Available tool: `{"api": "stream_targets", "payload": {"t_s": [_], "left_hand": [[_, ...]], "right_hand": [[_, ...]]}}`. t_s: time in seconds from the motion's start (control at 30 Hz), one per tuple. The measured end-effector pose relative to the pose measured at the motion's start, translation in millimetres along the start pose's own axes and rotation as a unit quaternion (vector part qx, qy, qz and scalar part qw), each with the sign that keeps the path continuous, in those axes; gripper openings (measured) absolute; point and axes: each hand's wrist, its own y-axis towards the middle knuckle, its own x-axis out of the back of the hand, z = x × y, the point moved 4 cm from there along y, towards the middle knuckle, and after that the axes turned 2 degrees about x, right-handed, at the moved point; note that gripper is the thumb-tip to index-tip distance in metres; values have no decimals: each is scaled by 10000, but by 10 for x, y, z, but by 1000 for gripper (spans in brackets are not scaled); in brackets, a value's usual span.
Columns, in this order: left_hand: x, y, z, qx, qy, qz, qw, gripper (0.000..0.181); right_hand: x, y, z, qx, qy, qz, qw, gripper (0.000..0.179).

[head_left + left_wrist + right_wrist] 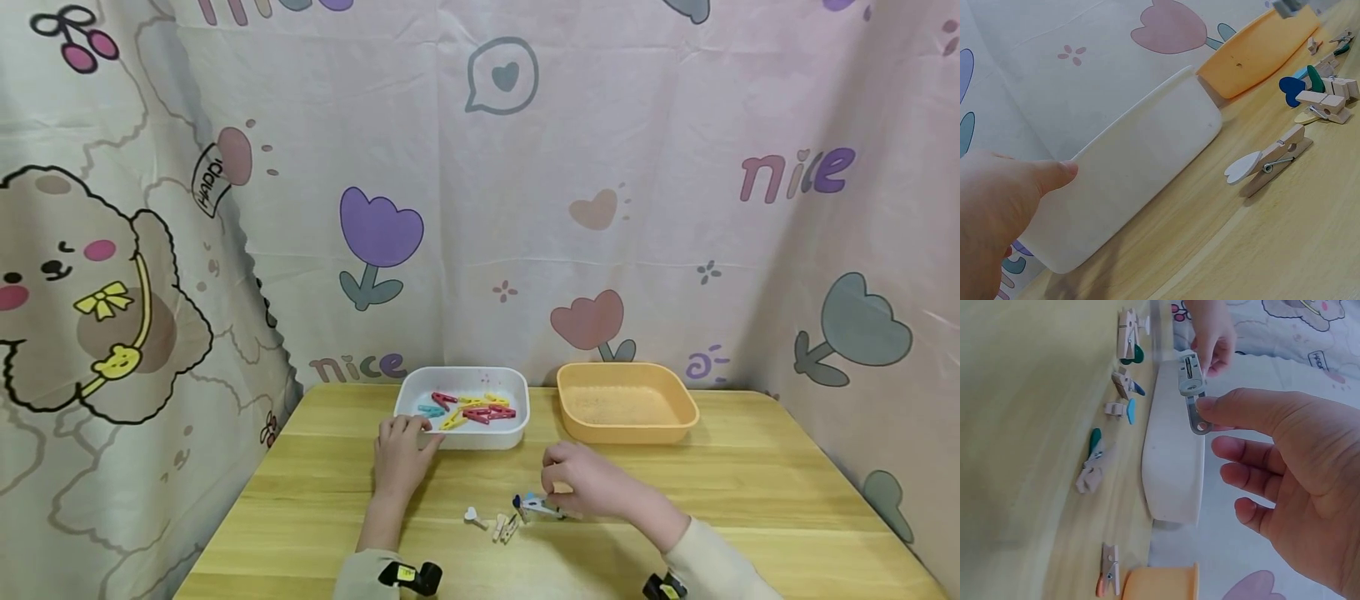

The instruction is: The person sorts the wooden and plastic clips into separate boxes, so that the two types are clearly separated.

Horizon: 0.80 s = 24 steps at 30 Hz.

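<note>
My left hand (405, 458) grips the near left corner of a white tray (480, 439); in the left wrist view its thumb (1057, 175) lies against the outer wall and the other fingers are hidden. In the tray lie red, yellow and blue plastic clothespins (487, 413). Above the table, my right hand (588, 479) pinches a small grey slotted piece (1192, 381) with a hole in its end, its kind unclear. Near and below that hand lie several small wooden clothespins (1325, 100) with coloured hearts. One with a white heart (1266, 164) lies closer to the tray.
An orange tray (626, 432) stands to the right of the white one at the back of the wooden table (300, 500). A clothespin with an orange end (1109, 572) lies near it. Behind both trays hangs a printed curtain (480, 208).
</note>
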Motion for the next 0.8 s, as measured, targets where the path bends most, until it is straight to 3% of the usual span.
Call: {"api": "stream_targets", "payload": {"t_s": [0.27,0.5,0.8], "left_hand": [[-2,7,-1,-23,29,-38,10000,30],[-20,7,8,5,24,5,10000,30],[-33,8,14,-156,8,-196,9997,28]], "right_hand": [[82,123,-77,-107,-138,196,9997,15],[123,250,-169,35,-204,118,9997,15],[158,399,-299,-56,-263,43,9996,15]]}}
